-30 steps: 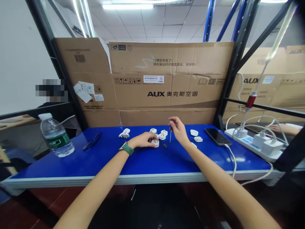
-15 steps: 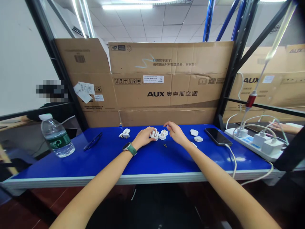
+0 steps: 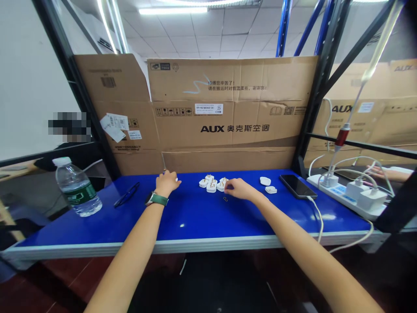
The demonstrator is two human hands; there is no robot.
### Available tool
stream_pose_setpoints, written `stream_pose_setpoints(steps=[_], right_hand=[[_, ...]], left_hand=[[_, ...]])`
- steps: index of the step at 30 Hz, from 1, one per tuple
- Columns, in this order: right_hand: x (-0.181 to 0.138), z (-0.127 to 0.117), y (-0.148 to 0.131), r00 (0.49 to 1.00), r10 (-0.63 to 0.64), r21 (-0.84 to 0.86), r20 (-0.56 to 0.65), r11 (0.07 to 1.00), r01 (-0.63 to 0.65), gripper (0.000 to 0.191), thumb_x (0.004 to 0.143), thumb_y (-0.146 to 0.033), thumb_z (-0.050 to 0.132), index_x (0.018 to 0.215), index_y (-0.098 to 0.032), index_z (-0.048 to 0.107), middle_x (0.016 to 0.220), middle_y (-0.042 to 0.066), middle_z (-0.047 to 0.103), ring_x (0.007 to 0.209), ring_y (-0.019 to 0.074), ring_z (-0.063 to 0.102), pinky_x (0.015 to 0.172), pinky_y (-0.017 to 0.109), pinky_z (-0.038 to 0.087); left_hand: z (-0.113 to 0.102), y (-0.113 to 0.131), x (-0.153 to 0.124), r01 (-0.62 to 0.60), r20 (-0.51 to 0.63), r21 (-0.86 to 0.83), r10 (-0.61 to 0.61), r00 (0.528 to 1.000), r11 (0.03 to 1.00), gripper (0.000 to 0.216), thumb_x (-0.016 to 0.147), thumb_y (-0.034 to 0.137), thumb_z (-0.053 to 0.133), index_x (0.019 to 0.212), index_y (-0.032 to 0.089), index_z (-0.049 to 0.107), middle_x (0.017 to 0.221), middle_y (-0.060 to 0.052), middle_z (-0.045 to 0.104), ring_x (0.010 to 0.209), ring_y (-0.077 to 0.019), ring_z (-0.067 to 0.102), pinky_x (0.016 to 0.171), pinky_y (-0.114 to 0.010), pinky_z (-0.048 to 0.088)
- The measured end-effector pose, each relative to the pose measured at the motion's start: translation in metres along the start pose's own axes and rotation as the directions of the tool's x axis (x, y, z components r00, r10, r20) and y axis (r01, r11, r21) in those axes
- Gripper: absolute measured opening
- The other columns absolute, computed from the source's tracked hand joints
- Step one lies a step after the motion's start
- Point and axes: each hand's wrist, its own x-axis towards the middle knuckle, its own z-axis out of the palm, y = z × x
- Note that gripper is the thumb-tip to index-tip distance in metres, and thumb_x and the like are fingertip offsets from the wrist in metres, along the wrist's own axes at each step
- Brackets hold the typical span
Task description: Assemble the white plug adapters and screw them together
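My left hand (image 3: pixel 167 183) reaches over the left side of the blue table, thumb and fingers apart. Beneath it lie white plug pieces, mostly hidden by the hand. My right hand (image 3: pixel 240 189) is closed, fingertips bunched at the right edge of a white plug part (image 3: pixel 222 184); whatever they pinch is too small to make out. That part sits in a tight cluster with several white plug parts (image 3: pixel 211 187), their metal pins pointing up. Just in front of the cluster lie small dark brass-coloured bits (image 3: pixel 225 199).
Two white covers (image 3: pixel 265 181) and a black phone (image 3: pixel 298 186) on a cable lie to the right, by a power strip (image 3: pixel 350 195). Glasses (image 3: pixel 127 194) and a water bottle (image 3: pixel 78 187) are on the left. Cardboard (image 3: pixel 228 130) walls the back. A person sits beyond, far left.
My left hand has left the plug cluster and moved left over the white pieces. My right hand has lowered slightly, its fingertips coming down beside the cluster.
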Motion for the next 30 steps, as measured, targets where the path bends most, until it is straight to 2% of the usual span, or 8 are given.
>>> stream_pose_setpoints(steps=[4, 9, 16, 20, 23, 25, 27, 30], right_hand=[[-0.001, -0.002, 0.000, 0.997, 0.019, -0.026, 0.081, 1.000, -0.017, 0.014, 0.084, -0.023, 0.068, 0.094, -0.021, 0.078, 0.094, 0.005, 0.077, 0.088, 0.0208, 0.070, 0.075, 0.024, 0.046], [-0.002, -0.003, -0.002, 0.992, 0.033, -0.051, 0.120, 0.998, -0.027, 0.016, 0.085, -0.025, 0.067, 0.097, -0.022, 0.077, 0.097, 0.005, 0.077, 0.090, 0.0196, 0.070, 0.075, 0.023, 0.046], [-0.008, -0.014, 0.010, 0.968, 0.239, -0.253, -0.074, 0.935, -0.250, 0.016, 0.087, -0.027, 0.066, 0.099, -0.022, 0.076, 0.107, 0.012, 0.074, 0.100, 0.0258, 0.068, 0.078, 0.029, 0.048], [-0.017, -0.033, 0.030, 0.889, 0.453, -0.340, -0.070, 0.827, -0.448, 0.030, 0.083, -0.043, 0.072, 0.098, -0.017, 0.075, 0.106, 0.019, 0.073, 0.099, 0.0322, 0.069, 0.077, 0.037, 0.052], [-0.023, -0.048, 0.045, 0.807, 0.589, -0.313, -0.042, 0.759, -0.571, 0.047, 0.081, -0.060, 0.068, 0.093, -0.015, 0.075, 0.101, 0.021, 0.074, 0.096, 0.0341, 0.070, 0.076, 0.039, 0.052], [-0.027, -0.055, 0.053, 0.785, 0.617, -0.305, -0.050, 0.739, -0.601, 0.053, 0.077, -0.067, 0.069, 0.087, -0.015, 0.075, 0.092, 0.020, 0.074, 0.090, 0.0333, 0.072, 0.073, 0.038, 0.052], [-0.032, -0.058, 0.060, 0.812, 0.584, -0.280, -0.010, 0.778, -0.563, 0.052, 0.067, -0.068, 0.076, 0.077, -0.016, 0.074, 0.077, 0.016, 0.073, 0.078, 0.0300, 0.072, 0.068, 0.036, 0.052], [-0.037, -0.058, 0.066, 0.857, 0.510, -0.216, 0.077, 0.847, -0.485, 0.044, 0.058, -0.060, 0.085, 0.067, -0.019, 0.072, 0.063, 0.009, 0.069, 0.066, 0.0251, 0.070, 0.064, 0.033, 0.050]], left_hand=[[0.001, -0.007, 0.005, 0.073, 0.139, -0.042, -0.067, 0.988, 0.996, 0.042, 0.077, 0.046, 0.072, 0.112, 0.025, 0.068, 0.127, -0.014, 0.063, 0.110, -0.0334, 0.065, 0.087, -0.038, 0.051], [0.005, -0.006, 0.007, 0.031, 0.145, -0.101, -0.016, 0.989, 0.994, 0.031, 0.074, 0.029, 0.072, 0.105, 0.024, 0.071, 0.119, -0.011, 0.070, 0.108, -0.0292, 0.067, 0.087, -0.033, 0.051], [0.013, 0.001, 0.008, -0.115, 0.126, -0.201, 0.142, 0.982, 0.973, 0.019, 0.076, 0.035, 0.071, 0.090, 0.023, 0.071, 0.102, -0.005, 0.075, 0.093, -0.0216, 0.069, 0.078, -0.026, 0.049], [0.014, 0.014, 0.004, -0.288, 0.080, -0.370, 0.339, 0.937, 0.883, 0.020, 0.079, 0.041, 0.066, 0.080, 0.022, 0.071, 0.088, -0.004, 0.075, 0.081, -0.0199, 0.068, 0.073, -0.027, 0.048], [0.010, 0.023, -0.001, -0.451, 0.027, -0.445, 0.516, 0.856, 0.773, 0.017, 0.079, 0.038, 0.066, 0.080, 0.022, 0.071, 0.086, -0.003, 0.072, 0.084, -0.0202, 0.067, 0.078, -0.028, 0.049], [0.007, 0.027, -0.005, -0.557, -0.026, -0.465, 0.618, 0.785, 0.688, 0.020, 0.079, 0.040, 0.067, 0.086, 0.022, 0.072, 0.094, -0.005, 0.071, 0.091, -0.0215, 0.066, 0.083, -0.030, 0.049], [0.006, 0.027, -0.007, -0.598, -0.048, -0.477, 0.661, 0.749, 0.644, 0.029, 0.079, 0.045, 0.067, 0.097, 0.022, 0.071, 0.104, -0.007, 0.069, 0.097, -0.0226, 0.065, 0.086, -0.030, 0.049], [0.007, 0.025, -0.007, -0.556, -0.015, -0.465, 0.622, 0.783, 0.689, 0.047, 0.077, 0.054, 0.070, 0.110, 0.021, 0.067, 0.112, -0.009, 0.066, 0.097, -0.0232, 0.065, 0.083, -0.030, 0.050]])
